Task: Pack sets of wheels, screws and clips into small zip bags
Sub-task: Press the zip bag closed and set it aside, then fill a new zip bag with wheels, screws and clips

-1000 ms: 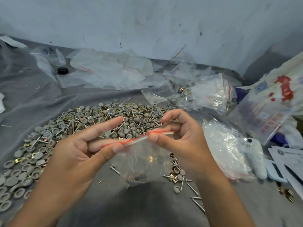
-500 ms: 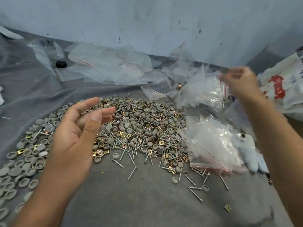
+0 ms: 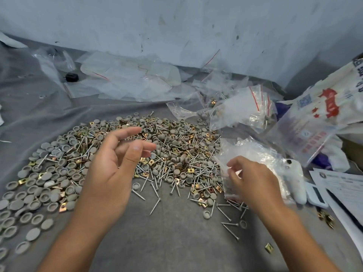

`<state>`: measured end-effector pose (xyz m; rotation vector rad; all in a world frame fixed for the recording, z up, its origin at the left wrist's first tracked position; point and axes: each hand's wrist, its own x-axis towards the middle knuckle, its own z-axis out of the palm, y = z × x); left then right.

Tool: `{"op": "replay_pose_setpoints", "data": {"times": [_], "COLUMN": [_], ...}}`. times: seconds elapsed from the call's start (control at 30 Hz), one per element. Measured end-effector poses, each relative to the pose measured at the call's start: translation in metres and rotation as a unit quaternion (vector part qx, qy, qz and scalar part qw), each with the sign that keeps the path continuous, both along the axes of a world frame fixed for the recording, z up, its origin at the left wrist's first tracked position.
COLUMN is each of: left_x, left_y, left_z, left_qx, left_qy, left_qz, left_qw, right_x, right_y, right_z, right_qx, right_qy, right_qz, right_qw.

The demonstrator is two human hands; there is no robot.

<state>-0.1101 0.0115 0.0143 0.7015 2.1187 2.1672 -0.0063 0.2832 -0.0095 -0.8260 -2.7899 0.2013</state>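
**Right hand at the stack of empty bags, left hand waiting over the pile**

My right hand (image 3: 253,183) is down on the stack of empty zip bags (image 3: 253,154) at the right edge of the parts heap, fingers curled and pinching at a clear bag off that stack. The plastic blurs against my fingertips, so I cannot tell how much of it I have.

My left hand (image 3: 115,163) hangs above the left half of the heap, palm turned inward, fingers loosely spread and slightly bent, holding nothing.

Below both hands the parts pile (image 3: 157,154) sprawls across the grey cloth (image 3: 157,242): grey round wheels (image 3: 33,203) thick on the left, silver screws (image 3: 155,207) scattered through the middle and trailing toward me, brass-coloured square clips (image 3: 146,174) mixed in among them. One clip (image 3: 268,248) lies alone on the cloth near my right forearm.

Beyond the bag stack, filled zip bags with red seal strips (image 3: 253,107) lie heaped, parts showing through the plastic. Farther back along the wall (image 3: 176,26) are more flat clear bags (image 3: 127,79) and a small black object (image 3: 71,77) beside them.

Off to the right sits a large printed sack with red markings (image 3: 324,107), a white object (image 3: 294,179) just beside the bag stack, and printed papers (image 3: 343,189) at the edge.
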Motion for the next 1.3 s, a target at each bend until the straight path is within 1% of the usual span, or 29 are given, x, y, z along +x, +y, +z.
{"op": "replay_pose_setpoints", "data": {"times": [0.07, 0.13, 0.2, 0.27, 0.33, 0.4, 0.5, 0.6, 0.67, 0.73, 0.8, 0.87, 0.9, 0.97, 1.03, 1.07, 1.17, 1.3], "left_x": [0.000, 0.001, 0.003, 0.006, 0.006, 0.004, -0.004, -0.009, -0.011, -0.010, -0.009, -0.008, -0.008, -0.008, -0.011, -0.013, -0.016, -0.015], "left_y": [0.004, 0.009, 0.015, 0.021, 0.024, 0.023, 0.014, 0.005, 0.002, 0.001, 0.000, 0.001, 0.001, 0.001, 0.000, -0.002, -0.005, -0.006], "left_z": [-0.001, -0.002, -0.003, -0.005, -0.005, -0.005, -0.005, -0.005, -0.005, -0.006, -0.003, -0.001, -0.001, -0.002, -0.003, -0.004, -0.004, -0.005], "left_qx": [-0.001, -0.011, -0.034, -0.053, -0.051, -0.047, -0.065, -0.111, -0.138, -0.161, -0.192, -0.207, -0.209, -0.220, -0.245, -0.256, -0.267, -0.267], "left_qy": [-0.009, -0.013, -0.015, -0.023, -0.032, -0.039, -0.013, 0.037, 0.066, 0.096, 0.126, 0.148, 0.160, 0.183, 0.195, 0.194, 0.182, 0.189], "left_qz": [-0.007, -0.012, -0.024, -0.037, -0.029, 0.002, 0.089, 0.155, 0.182, 0.222, 0.256, 0.272, 0.275, 0.276, 0.275, 0.271, 0.264, 0.260], "left_qw": [1.000, 1.000, 0.999, 0.998, 0.998, 0.998, 0.994, 0.981, 0.971, 0.957, 0.939, 0.928, 0.925, 0.918, 0.909, 0.907, 0.909, 0.908], "right_x": [0.000, 0.001, -0.006, -0.019, -0.034, -0.047, -0.054, -0.053, -0.052, -0.052, -0.052, -0.055, -0.057, -0.064, -0.069, -0.071, -0.076, -0.080], "right_y": [0.003, 0.002, -0.014, -0.048, -0.081, -0.105, -0.115, -0.112, -0.109, -0.107, -0.105, -0.104, -0.103, -0.101, -0.102, -0.103, -0.106, -0.110], "right_z": [0.005, 0.016, 0.034, 0.051, 0.058, 0.056, 0.043, 0.028, 0.019, 0.015, 0.010, 0.003, -0.003, -0.015, -0.024, -0.027, -0.031, -0.033], "right_qx": [-0.041, -0.125, -0.237, -0.321, -0.340, -0.329, -0.363, -0.372, -0.375, -0.360, -0.357, -0.365, -0.351, -0.266, -0.173, -0.148, -0.124, -0.069], "right_qy": [0.051, 0.127, 0.225, 0.269, 0.278, 0.289, 0.321, 0.349, 0.348, 0.328, 0.283, 0.217, 0.182, 0.118, 0.068, 0.053, 0.021, 0.012], "right_qz": [-0.023, -0.012, 0.053, 0.144, 0.212, 0.244, 0.235, 0.196, 0.180, 0.178, 0.202, 0.228, 0.226, 0.206, 0.197, 0.200, 0.201, 0.189], "right_qw": [0.998, 0.984, 0.944, 0.896, 0.873, 0.865, 0.843, 0.838, 0.841, 0.855, 0.867, 0.876, 0.890, 0.934, 0.963, 0.967, 0.972, 0.979]}}
